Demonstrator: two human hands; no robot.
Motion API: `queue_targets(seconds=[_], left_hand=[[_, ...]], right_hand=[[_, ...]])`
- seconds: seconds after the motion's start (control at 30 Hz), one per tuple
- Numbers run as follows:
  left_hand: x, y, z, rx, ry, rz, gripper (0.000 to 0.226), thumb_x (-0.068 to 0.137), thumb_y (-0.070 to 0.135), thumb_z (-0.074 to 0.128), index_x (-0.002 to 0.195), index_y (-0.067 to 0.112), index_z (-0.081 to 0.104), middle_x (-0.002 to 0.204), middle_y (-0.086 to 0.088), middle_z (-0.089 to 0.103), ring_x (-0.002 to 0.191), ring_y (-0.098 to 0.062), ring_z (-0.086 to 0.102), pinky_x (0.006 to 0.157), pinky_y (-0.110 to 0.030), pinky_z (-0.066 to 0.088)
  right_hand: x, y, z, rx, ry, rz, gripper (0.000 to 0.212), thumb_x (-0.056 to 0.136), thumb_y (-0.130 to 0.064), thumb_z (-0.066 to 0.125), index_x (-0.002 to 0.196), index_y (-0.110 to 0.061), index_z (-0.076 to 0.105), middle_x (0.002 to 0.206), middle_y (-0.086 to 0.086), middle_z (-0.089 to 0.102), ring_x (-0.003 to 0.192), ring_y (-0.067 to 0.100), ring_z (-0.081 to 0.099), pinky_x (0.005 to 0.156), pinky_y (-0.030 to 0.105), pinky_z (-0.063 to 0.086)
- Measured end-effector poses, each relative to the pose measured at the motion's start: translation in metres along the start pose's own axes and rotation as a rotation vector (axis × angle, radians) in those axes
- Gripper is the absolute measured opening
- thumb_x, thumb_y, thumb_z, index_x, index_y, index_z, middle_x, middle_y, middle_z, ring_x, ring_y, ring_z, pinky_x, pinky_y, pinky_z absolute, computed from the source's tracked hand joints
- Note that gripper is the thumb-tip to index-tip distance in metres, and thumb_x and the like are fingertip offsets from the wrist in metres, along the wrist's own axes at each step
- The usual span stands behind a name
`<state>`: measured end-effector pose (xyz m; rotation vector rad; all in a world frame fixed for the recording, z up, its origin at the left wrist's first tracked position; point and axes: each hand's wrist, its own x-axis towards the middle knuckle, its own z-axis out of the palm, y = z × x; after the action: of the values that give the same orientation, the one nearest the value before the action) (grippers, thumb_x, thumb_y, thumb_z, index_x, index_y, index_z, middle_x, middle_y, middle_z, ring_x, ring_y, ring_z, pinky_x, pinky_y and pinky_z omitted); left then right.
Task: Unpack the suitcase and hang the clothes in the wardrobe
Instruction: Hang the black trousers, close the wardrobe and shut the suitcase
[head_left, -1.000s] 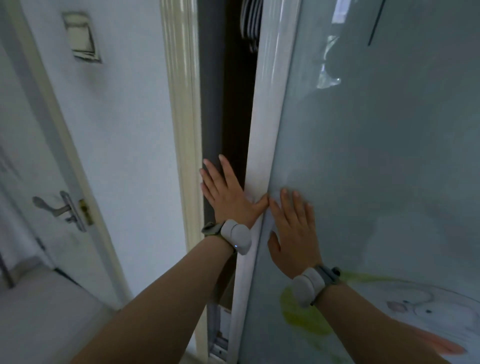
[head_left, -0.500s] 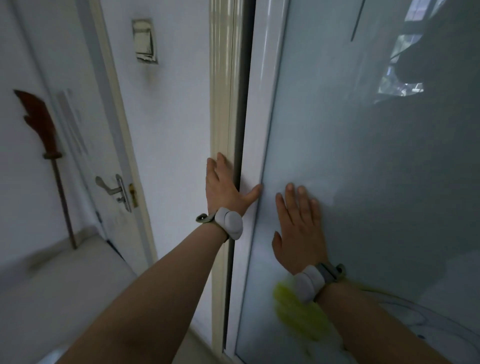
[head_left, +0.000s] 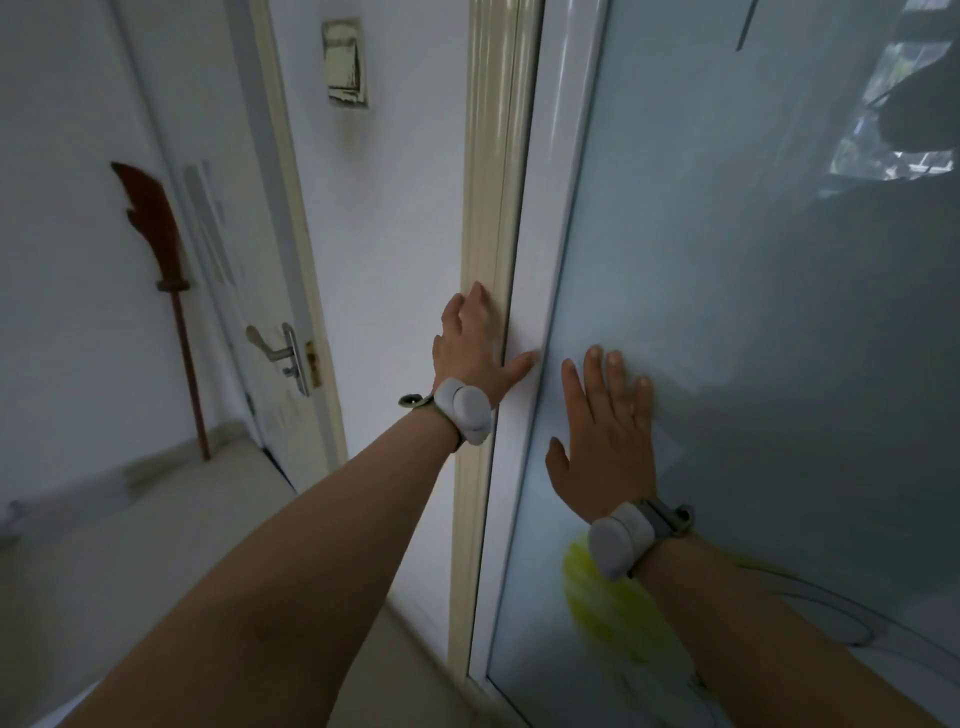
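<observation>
Wardrobe door (head_left: 769, 322): slick frosted glass, probably heavy. Right hand (head_left: 605, 436) flat, fingers (head_left: 595, 382) straight; left hand (head_left: 470, 351) splayed, apparently unhooked, at white stile (head_left: 553, 218), the best purchase.

One head-worn view looks forward and slightly down, very near the wardrobe door (head_left: 753, 312) on the right.

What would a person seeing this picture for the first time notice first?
Two hands in the centre: the right hand flat on the frosted wardrobe door, the left hand at its edge. A yellow drawing sits low on it; a red blade leans at far left.
</observation>
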<state>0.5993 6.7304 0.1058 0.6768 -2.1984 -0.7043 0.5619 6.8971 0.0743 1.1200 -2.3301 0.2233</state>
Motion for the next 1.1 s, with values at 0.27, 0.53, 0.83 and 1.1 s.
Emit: queue_targets(seconds=[0.27,0.53,0.83,1.1], left_hand=[[-0.017,-0.100,-0.051,0.160,-0.087,-0.029,0.074,0.086,0.035,0.063,0.147,0.021,0.024,0.155,-0.007,0.019,0.144,-0.023,0.017,0.117,-0.040,0.019],[-0.016,-0.251,-0.133,0.322,-0.266,-0.274,0.048,0.092,0.036,0.054,0.136,0.020,0.046,0.137,-0.001,0.051,0.125,-0.018,0.048,0.104,-0.029,0.036],[-0.010,-0.391,-0.262,0.415,-0.093,-0.567,0.044,0.091,0.034,0.056,0.131,0.018,0.051,0.125,-0.001,0.060,0.113,-0.022,0.057,0.097,-0.030,0.042],[-0.040,-0.472,-0.337,0.483,0.117,-0.801,0.042,0.091,0.032,0.056,0.130,0.018,0.053,0.125,-0.003,0.060,0.113,-0.024,0.056,0.100,-0.035,0.042]], right_hand=[[0.016,-0.071,0.033,0.354,-0.292,-0.216,0.069,0.091,-0.024,0.055,0.150,-0.018,0.019,0.156,0.006,0.021,0.145,0.025,0.016,0.116,0.042,0.026],[0.082,-0.185,0.096,0.395,-0.512,-0.421,0.062,0.096,-0.034,0.043,0.150,-0.026,0.015,0.147,-0.005,0.035,0.129,0.019,0.040,0.098,0.033,0.044],[0.178,-0.364,0.154,0.505,-0.653,-0.677,0.057,0.096,-0.031,0.043,0.149,-0.027,0.020,0.147,-0.002,0.035,0.125,0.023,0.046,0.095,0.035,0.045],[0.223,-0.495,0.183,0.605,-0.613,-0.801,0.053,0.096,-0.032,0.044,0.146,-0.024,0.028,0.137,0.002,0.048,0.122,0.023,0.047,0.095,0.034,0.043]])
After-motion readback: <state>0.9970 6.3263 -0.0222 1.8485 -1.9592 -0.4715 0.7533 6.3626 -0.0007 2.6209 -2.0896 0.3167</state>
